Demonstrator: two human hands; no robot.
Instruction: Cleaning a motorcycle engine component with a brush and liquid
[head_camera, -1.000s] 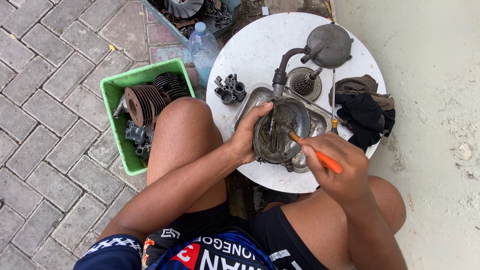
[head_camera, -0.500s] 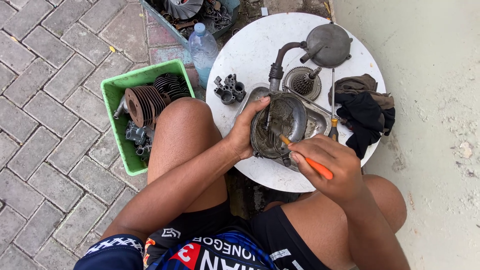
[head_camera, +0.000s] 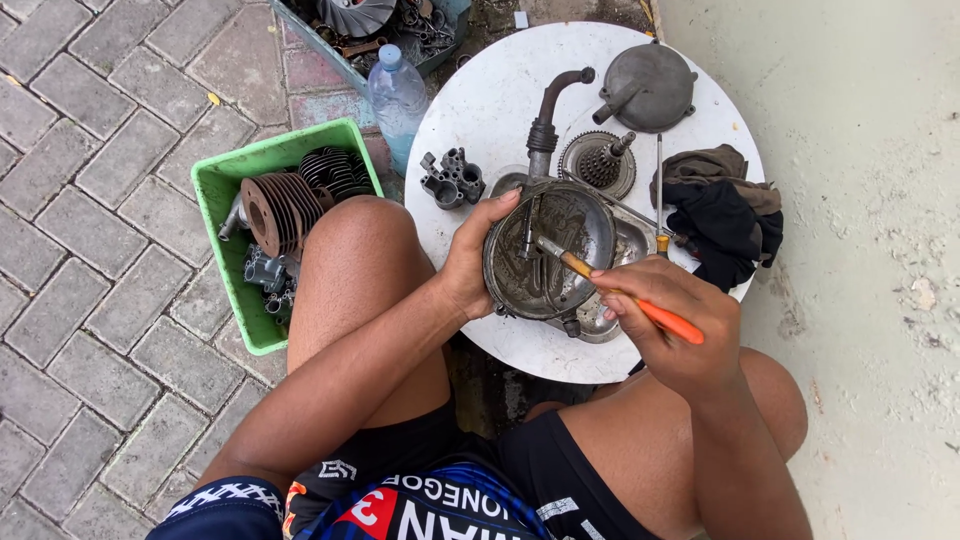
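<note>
We view from above a seated person at work over a round white table (head_camera: 480, 110). The left hand (head_camera: 470, 265) clasps the near rim of a greasy round engine cover (head_camera: 548, 250), thumb over the edge and fingers beneath, tilting its hollow face up toward us, just above a metal tray (head_camera: 632, 245) that rests on the table. The right hand (head_camera: 668, 325) is closed in a pencil-like hold on an orange-handled brush (head_camera: 620, 295), whose tip lies inside the cover, just ahead of the fingertips. We judge the step in hand to be the scrubbing of the cover's oily interior. We judge that the next move calls for a firm left-hand clasp while the bristles work round the inner wall, with the cover turned to present uncleaned parts. Beyond the held cover lie a bent pipe (head_camera: 553, 105), a toothed gear (head_camera: 598, 163), a domed grey housing (head_camera: 650, 85) and a dark rag (head_camera: 725, 210). Outside the left hand, past the raised knee, stands a green crate (head_camera: 232, 180) of finned cylinders, with a plastic bottle (head_camera: 397, 100) beyond it.
</note>
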